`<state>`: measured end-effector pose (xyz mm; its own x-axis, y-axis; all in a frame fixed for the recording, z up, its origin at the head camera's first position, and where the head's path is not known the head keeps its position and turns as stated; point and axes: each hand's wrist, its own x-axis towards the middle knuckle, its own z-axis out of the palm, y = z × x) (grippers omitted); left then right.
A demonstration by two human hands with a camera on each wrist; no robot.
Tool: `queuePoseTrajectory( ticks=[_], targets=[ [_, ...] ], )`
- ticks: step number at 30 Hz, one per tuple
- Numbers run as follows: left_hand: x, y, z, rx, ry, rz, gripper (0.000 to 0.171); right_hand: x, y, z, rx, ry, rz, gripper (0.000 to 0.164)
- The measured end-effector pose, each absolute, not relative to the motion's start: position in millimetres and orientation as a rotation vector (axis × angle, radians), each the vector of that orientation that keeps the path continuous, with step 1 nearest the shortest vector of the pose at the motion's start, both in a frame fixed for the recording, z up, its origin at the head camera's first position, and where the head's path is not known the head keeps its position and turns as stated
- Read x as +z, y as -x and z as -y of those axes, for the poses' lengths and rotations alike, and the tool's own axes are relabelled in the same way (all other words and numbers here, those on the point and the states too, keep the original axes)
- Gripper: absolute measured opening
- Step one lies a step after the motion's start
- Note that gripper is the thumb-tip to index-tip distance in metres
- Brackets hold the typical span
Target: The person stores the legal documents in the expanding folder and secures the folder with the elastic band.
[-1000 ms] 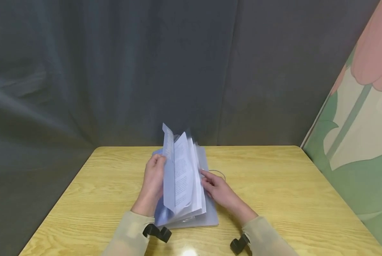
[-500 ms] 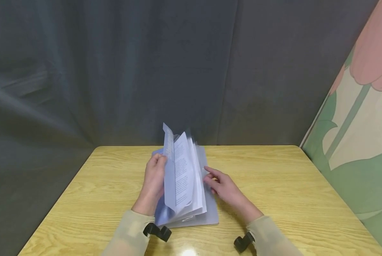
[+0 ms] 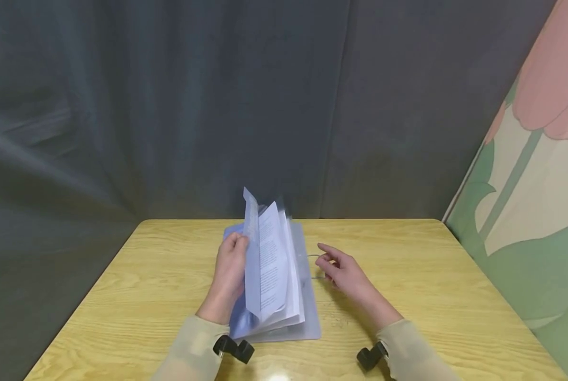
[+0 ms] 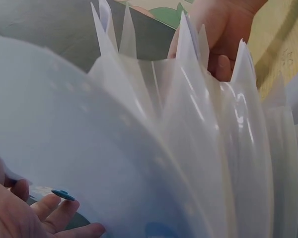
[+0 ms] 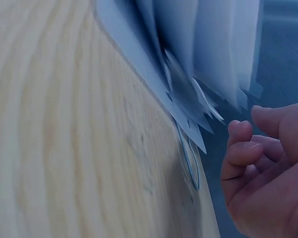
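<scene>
A translucent blue expanding file folder lies on the table with its front cover raised. My left hand grips that cover near its left edge, thumb on top. Printed paper sheets stand fanned among clear plastic pockets. A small teal button on the cover shows by the left fingers in the left wrist view. To the right of the folder hovers my right hand, fingers loosely bent and holding nothing. Beneath it a thin elastic cord loop sticks out from the folder's back panel.
The wood-grain table reaches past the folder on both sides. Behind it hangs a dark grey curtain. A wall with a painted flower stands at the right.
My right hand has drawn away from the page edges to the right, and more of the cord loop shows. The left hand keeps its grip on the cover, which has hardly moved.
</scene>
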<state>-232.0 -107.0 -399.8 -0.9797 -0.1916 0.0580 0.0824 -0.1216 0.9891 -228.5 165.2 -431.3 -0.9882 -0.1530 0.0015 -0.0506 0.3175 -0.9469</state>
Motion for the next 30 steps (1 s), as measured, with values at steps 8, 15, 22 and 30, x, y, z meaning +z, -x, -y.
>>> queuePoseTrajectory(
  ticks=[8, 15, 22, 30],
  targets=[
    [-400.3, 233.8, 104.7, -2.153, -0.139, 2.0, 0.022, -429.7, 235.6, -181.3, -1.685, 0.19, -2.576, 0.062],
    [-404.1, 234.4, 103.5, -2.099, -0.156, 2.04, 0.024, -432.1, 238.7, -185.1, -1.646, 0.12, -2.623, 0.064],
    [-408.6, 232.3, 97.6, -1.915, -0.13, 2.149, 0.024, -436.8, 240.7, -187.9, -1.625, 0.124, -2.641, 0.064],
    [-413.4, 233.7, 86.4, -1.739, -0.089, 2.235, 0.024, -437.2, 240.3, -187.5, -1.665, 0.117, -2.6, 0.065]
  ],
)
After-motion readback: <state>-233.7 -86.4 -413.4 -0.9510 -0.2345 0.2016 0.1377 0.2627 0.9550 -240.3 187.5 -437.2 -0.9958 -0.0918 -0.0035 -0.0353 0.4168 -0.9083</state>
